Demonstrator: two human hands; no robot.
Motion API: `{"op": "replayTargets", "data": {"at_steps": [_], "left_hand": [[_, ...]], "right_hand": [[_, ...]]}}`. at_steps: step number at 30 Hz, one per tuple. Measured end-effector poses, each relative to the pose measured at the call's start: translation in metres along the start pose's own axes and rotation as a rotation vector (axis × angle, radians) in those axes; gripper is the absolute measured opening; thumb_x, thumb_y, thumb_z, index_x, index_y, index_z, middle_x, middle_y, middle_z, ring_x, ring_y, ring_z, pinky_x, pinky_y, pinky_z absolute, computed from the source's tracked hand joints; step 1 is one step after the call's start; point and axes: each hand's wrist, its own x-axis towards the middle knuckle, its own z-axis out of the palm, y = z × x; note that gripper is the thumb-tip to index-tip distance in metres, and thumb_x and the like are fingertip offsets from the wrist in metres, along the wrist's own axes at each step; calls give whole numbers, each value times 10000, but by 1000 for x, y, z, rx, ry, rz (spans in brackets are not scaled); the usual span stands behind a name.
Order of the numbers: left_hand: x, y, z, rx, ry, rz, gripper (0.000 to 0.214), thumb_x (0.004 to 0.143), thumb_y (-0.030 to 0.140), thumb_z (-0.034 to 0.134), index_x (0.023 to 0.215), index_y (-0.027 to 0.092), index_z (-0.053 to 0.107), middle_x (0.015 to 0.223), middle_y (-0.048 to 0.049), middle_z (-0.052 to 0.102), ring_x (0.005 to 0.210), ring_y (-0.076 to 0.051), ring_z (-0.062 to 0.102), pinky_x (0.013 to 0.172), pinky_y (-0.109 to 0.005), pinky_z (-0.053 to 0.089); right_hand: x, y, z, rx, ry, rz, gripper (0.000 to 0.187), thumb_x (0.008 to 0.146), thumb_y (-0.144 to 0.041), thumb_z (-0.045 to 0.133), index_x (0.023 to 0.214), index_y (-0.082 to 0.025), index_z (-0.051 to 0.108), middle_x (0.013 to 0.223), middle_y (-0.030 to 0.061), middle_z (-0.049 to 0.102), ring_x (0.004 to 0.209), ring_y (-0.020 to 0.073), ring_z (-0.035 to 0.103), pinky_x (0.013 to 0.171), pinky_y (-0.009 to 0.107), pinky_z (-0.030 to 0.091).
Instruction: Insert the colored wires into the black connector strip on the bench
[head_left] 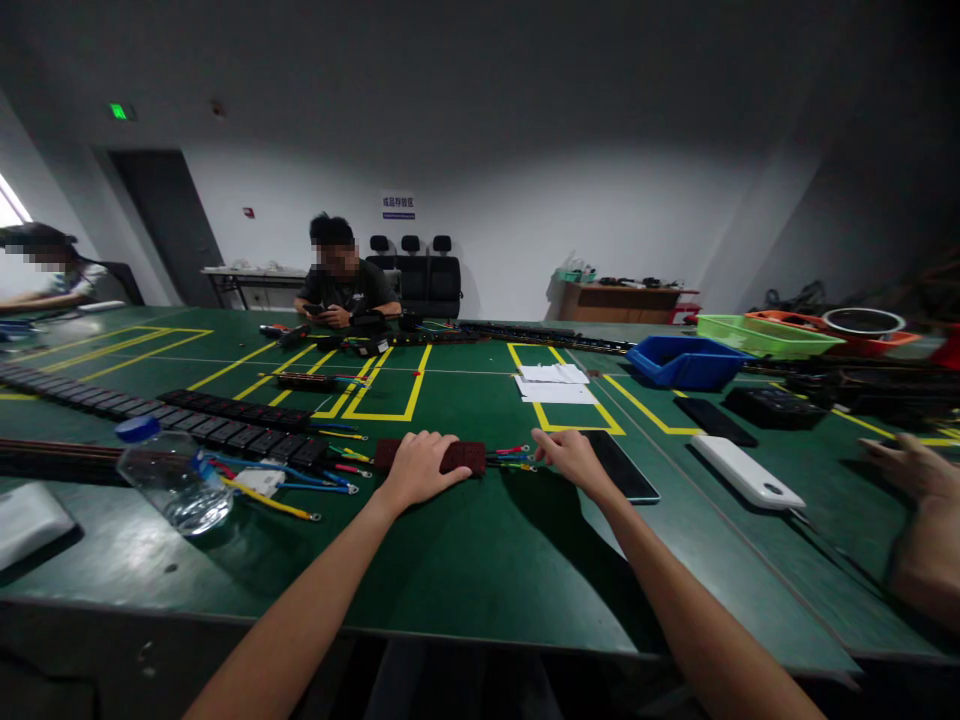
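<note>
A dark red block (469, 458) with colored wires at both ends lies on the green table. My left hand (424, 467) is over its middle, the fingers across the top and the thumb along the near side, gripping it against the table. Out of its right end come short wires with ring terminals (517, 460), in red, blue, yellow and green. Right beside these terminals is my right hand (571, 458), its fingers curled in; whether a wire is pinched in them I cannot make out. A black-screened tablet (622, 470) lies partly behind my right hand.
To the left are a water bottle (176, 475), rows of black blocks (225, 432) and loose wires. Papers (555, 383), a blue bin (682, 362) and a white power bank (746, 472) lie right. Another person's hand (919, 470) reaches in at right; another person (341, 275) sits opposite.
</note>
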Motion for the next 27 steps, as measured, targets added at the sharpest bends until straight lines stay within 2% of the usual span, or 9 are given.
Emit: {"op": "replayTargets", "data": {"at_steps": [7,10,15,17,19,22,24,27], "left_hand": [[0,0,0,-11,1,-3,655,939,725,479,1302,203,635,1144,-106,711,1032,-287,626,838,-395,416],[0,0,0,-14,-6,-4,656,941,725,474,1308,205,632,1154,-107,710,1041,-288,624,840,-396,417],[0,-1,1,-19,-2,-4,662,943,727,465,1314,203,626,1159,-106,707,1039,-282,624,855,-401,418],[0,-1,1,-23,-3,0,665,944,727,463,1316,201,625,1167,-106,706,1044,-283,624,861,-404,419],[1,-1,0,-25,-9,-1,670,941,732,461,1315,202,628,1169,-108,707,1049,-288,624,861,-406,421],[1,0,-2,-19,-21,-6,676,936,739,459,1313,204,631,1152,-111,710,1040,-295,626,850,-404,423],[1,0,-3,-14,-22,-6,677,940,735,455,1319,201,628,1147,-113,710,1033,-294,628,841,-399,421],[1,0,-3,-4,-17,-2,671,943,731,454,1316,200,627,1146,-115,710,1028,-293,628,835,-393,417]], "right_hand": [[-9,-5,-5,-266,56,87,546,1000,-545,421,781,-225,806,800,108,743,754,226,676,606,275,336],[-8,-4,-2,-231,37,49,563,1000,-540,418,741,-211,795,754,99,733,715,209,664,604,269,342],[-3,-3,0,-11,-7,-90,609,994,-529,399,676,-161,766,621,66,684,602,178,619,604,260,376],[-4,-4,-2,-21,-17,-102,603,989,-536,403,693,-158,768,623,63,682,598,176,609,588,262,364],[-6,-4,-6,-112,-10,-86,537,973,-531,453,745,-171,778,684,65,707,639,181,617,574,265,337],[-8,-3,-10,-208,-29,-69,337,930,-465,579,860,-210,788,845,57,752,757,188,651,589,258,333],[-8,-1,-11,-205,-78,-82,223,905,-394,633,906,-230,784,911,42,759,808,186,662,610,252,352],[-5,5,-9,-177,-137,-160,151,905,-305,640,923,-220,763,935,38,747,830,176,659,653,246,386]]}}
